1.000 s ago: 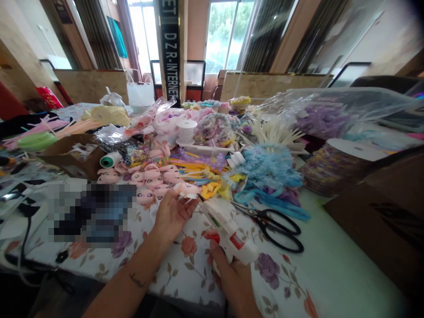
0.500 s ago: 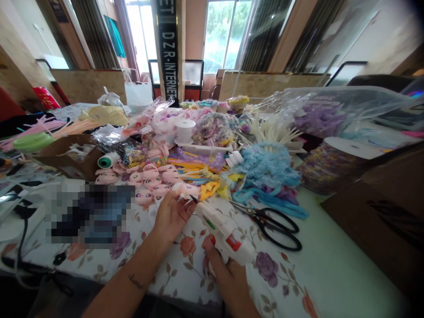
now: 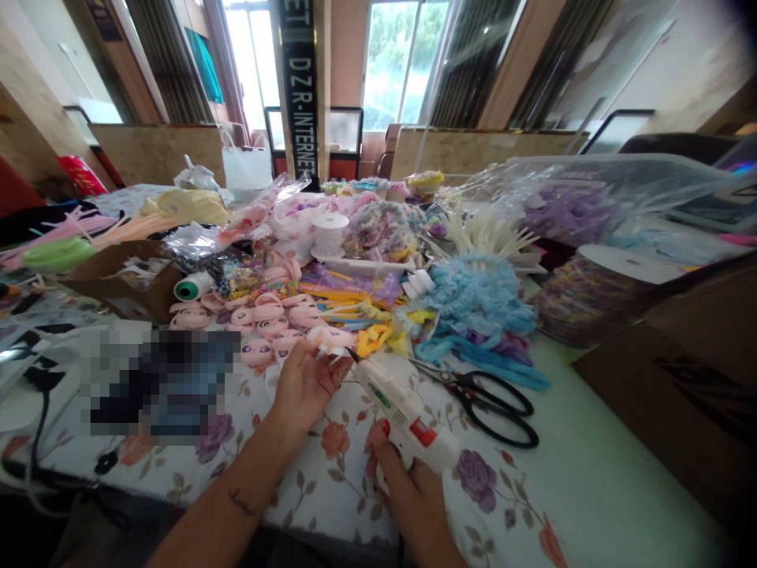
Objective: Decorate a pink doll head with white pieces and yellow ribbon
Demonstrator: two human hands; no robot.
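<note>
My right hand [image 3: 408, 485] is wrapped round the handle of a white glue gun [image 3: 399, 406] with a red patch on its body. The gun lies tilted, its dark nozzle pointing up and left. Just beyond the nozzle, my left hand [image 3: 307, 386] is palm up with curled fingers, pinching a small pale piece [image 3: 334, 349] whose exact shape I cannot make out. Several pink doll faces [image 3: 272, 326] with painted eyes lie behind my left hand. Black-handled scissors [image 3: 494, 406] rest right of the glue gun.
A flowered cloth [image 3: 236, 465] covers the table. Blue ruffled ribbon [image 3: 476, 304], yellow strips and a white spool [image 3: 330, 234] crowd the back. At left are a brown box [image 3: 118, 284] and cables; a large carton [image 3: 674, 379] stands at right.
The glue gun and my right hand have shifted slightly right, drawing the nozzle a little away from the pale piece. My left hand has barely moved.
</note>
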